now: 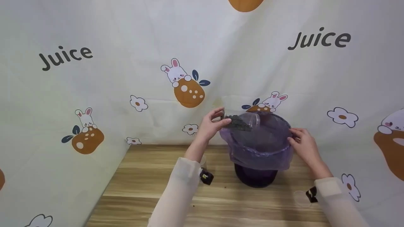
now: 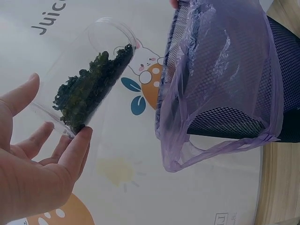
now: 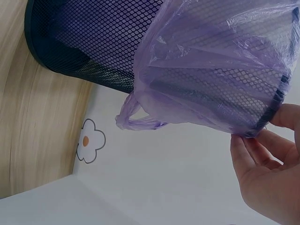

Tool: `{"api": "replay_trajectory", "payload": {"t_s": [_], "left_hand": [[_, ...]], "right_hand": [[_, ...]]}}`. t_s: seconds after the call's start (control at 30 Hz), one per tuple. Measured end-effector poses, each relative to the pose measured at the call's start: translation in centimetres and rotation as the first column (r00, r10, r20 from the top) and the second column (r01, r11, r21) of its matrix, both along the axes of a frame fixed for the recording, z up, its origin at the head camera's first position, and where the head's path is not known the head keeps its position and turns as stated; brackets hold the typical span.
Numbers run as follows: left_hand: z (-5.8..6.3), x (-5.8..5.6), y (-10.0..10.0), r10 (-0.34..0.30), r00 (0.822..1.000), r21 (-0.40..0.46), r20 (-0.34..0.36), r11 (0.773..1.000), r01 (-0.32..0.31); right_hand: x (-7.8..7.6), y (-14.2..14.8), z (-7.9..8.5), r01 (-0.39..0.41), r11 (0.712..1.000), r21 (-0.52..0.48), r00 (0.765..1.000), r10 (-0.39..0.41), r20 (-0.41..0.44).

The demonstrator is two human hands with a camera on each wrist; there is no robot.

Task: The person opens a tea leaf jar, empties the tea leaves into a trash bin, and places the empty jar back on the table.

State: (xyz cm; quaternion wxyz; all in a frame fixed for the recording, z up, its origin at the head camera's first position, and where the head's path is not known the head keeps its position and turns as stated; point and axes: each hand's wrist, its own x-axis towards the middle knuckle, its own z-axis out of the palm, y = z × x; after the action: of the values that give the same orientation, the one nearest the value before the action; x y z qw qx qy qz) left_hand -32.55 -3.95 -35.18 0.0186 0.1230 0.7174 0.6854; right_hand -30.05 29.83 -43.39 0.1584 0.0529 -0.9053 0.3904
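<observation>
My left hand [image 1: 212,124] holds a clear jar [image 2: 77,51] by its base end, tipped onto its side. Dark green, crinkled leafy bits [image 2: 91,89] lie along the jar's lower wall. In the head view the jar's other end is over the left side of the mesh trash can [image 1: 256,178]. A purple plastic bag [image 1: 262,160] lines the can and folds down over its rim. My right hand [image 1: 305,145] pinches the rim and bag on the can's right side, with the thumb and fingertips on either side of the edge in the right wrist view.
The can stands on a wood-grain table [image 1: 151,183] against a printed cloth backdrop [image 1: 151,37]. A clear round lid-like disc [image 1: 302,198] lies near the right sleeve. Another clear object [image 1: 203,161] is partly hidden behind the left forearm. Small dark specks dot the table.
</observation>
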Motion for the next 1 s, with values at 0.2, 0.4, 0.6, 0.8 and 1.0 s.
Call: {"api": "replay_trajectory", "payload": {"t_s": [0.2, 0.4, 0.6, 0.8, 1.0], "left_hand": [[-0.11, 0.07, 0.01, -0.008, 1.000, -0.022, -0.003, 1.000, 0.008], [-0.30, 0.06, 0.10, -0.012, 1.000, -0.023, 0.001, 1.000, 0.012], [-0.35, 0.11, 0.15, -0.016, 1.000, -0.039, 0.011, 0.999, 0.017], [-0.35, 0.17, 0.18, -0.023, 1.000, -0.054, -0.003, 0.998, 0.023], [-0.44, 0.19, 0.32, -0.019, 1.000, -0.051, -0.005, 0.999, 0.018]], "right_hand": [[-0.07, -0.01, -0.03, -0.001, 1.000, -0.002, 1.000, 0.001, 0.008], [-0.06, 0.00, -0.04, 0.003, 1.000, -0.007, 1.000, -0.003, 0.004], [-0.08, 0.01, -0.08, 0.003, 1.000, -0.012, 1.000, -0.002, 0.010], [-0.06, 0.04, -0.01, 0.004, 1.000, -0.009, 1.000, -0.004, 0.012], [0.01, 0.04, 0.01, 0.006, 1.000, -0.006, 1.000, -0.006, 0.019]]}}
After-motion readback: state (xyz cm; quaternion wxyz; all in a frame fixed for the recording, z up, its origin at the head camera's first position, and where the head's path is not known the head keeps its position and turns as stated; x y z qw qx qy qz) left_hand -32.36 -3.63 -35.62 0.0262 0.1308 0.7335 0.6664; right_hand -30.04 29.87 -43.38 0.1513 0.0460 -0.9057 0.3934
